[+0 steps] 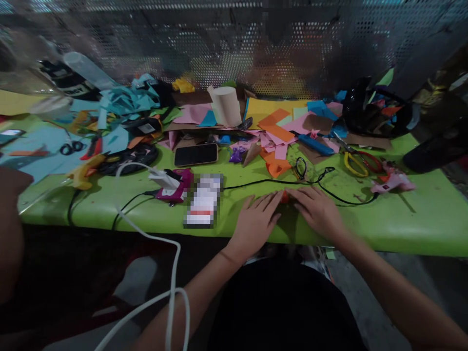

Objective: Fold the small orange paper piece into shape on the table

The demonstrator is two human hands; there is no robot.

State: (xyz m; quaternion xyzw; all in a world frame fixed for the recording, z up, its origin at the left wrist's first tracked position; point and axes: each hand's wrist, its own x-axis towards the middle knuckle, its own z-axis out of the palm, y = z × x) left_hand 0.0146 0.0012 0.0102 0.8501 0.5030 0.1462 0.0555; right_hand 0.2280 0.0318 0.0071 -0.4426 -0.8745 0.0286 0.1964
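A small orange piece (285,197), apparently paper, lies near the front edge of the green table (365,222). My left hand (257,218) holds it down from the left, with long fingers pressed together and their tips on it. From the right, the fingertips of my right hand (319,212) meet the same piece. Both thumbs point inward below it, and much of the piece is hidden by my fingers. Just behind my hands runs a black cable (268,181). To the left lies a phone (204,201) with a lit, blurred screen.
Behind are an orange paper scrap (276,165), yellow-and-red-handled scissors (356,163), a dark phone (196,154) and a white roll (226,106). A pink glue gun (393,181) lies right. A white cable (174,273) hangs over the edge by a magenta socket block (175,187). Another person's arm (10,219) shows left.
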